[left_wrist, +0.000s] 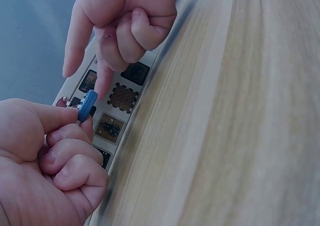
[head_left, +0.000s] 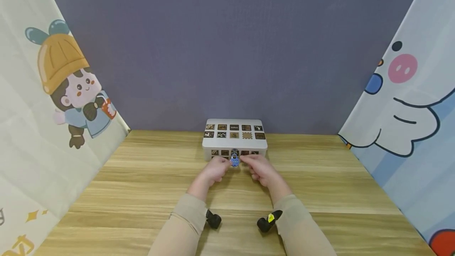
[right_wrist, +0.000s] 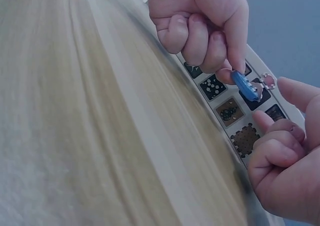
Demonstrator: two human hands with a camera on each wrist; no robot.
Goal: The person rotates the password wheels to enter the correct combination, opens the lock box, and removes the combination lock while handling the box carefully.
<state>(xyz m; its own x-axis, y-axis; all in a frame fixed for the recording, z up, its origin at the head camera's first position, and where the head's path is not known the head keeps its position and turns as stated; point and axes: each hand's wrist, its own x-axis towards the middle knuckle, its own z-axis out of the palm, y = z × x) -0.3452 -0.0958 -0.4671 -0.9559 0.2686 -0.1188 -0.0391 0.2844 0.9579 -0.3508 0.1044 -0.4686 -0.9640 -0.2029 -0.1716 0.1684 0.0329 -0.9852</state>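
Note:
A small blue combination padlock (head_left: pixel 234 160) hangs at the front of a white box (head_left: pixel 220 143) decorated with square brown and black pictures. My left hand (head_left: pixel 216 168) pinches the padlock between thumb and index finger, its other fingers curled in. In the right wrist view the padlock (right_wrist: pixel 245 86) is tilted, its row of number dials facing the metal clasp (right_wrist: pixel 269 80). My right hand (head_left: pixel 262 167) is just right of the padlock and holds nothing. Its thumb and index finger are extended and apart near the box front, while the remaining fingers are bent.
The box stands at the back of a wood-grain table (head_left: pixel 142 192), close to a grey-purple wall panel (head_left: pixel 234 50). Printed cartoon curtains flank it, one on the left (head_left: pixel 21 102) and one on the right (head_left: pixel 423 129). Black cameras (head_left: pixel 214 220) are strapped at both wrists.

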